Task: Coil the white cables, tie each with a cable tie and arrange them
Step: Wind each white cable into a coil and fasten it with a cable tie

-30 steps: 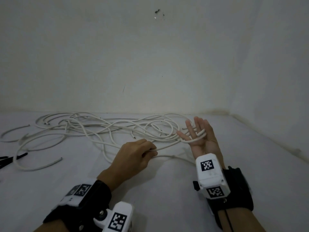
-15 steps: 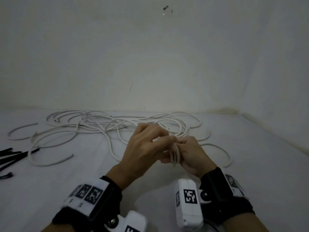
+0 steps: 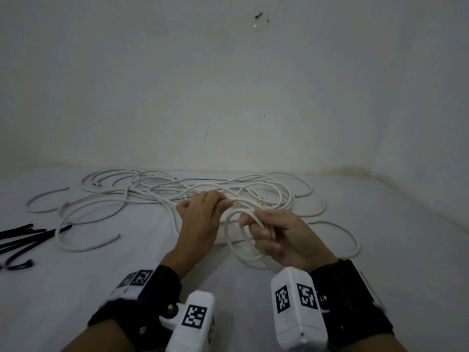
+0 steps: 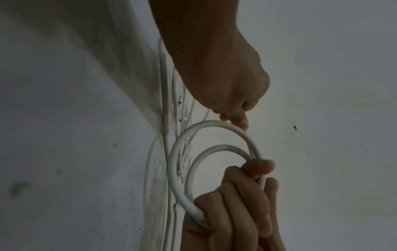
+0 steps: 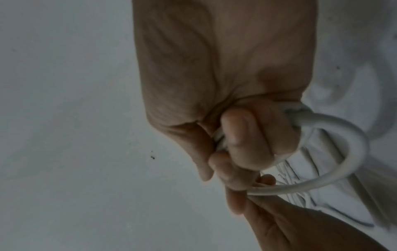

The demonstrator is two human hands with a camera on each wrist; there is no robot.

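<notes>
A small coil of white cable (image 3: 237, 251) hangs from my right hand (image 3: 256, 226), whose fingers curl round its loops. In the right wrist view that right hand (image 5: 234, 146) grips the coil's loop (image 5: 355, 149). Just left of it, my left hand (image 3: 224, 202) pinches the same cable where it runs up out of the coil. The left wrist view has the left hand (image 4: 233, 118) pinching the strand above two loops (image 4: 177, 169). Behind both hands lies a loose tangle of white cables (image 3: 162, 191) on the white surface.
Several black cable ties (image 3: 22, 240) lie at the left edge. Short loose cable pieces (image 3: 83, 246) curve on the surface left of my hands, and another arc (image 3: 352, 240) lies to the right. A pale wall rises just behind the tangle and along the right side.
My right hand turned from an open palm under the cable to a grip on the coiled loops. My left hand brought the strand over to it and now sits just left of the coil.
</notes>
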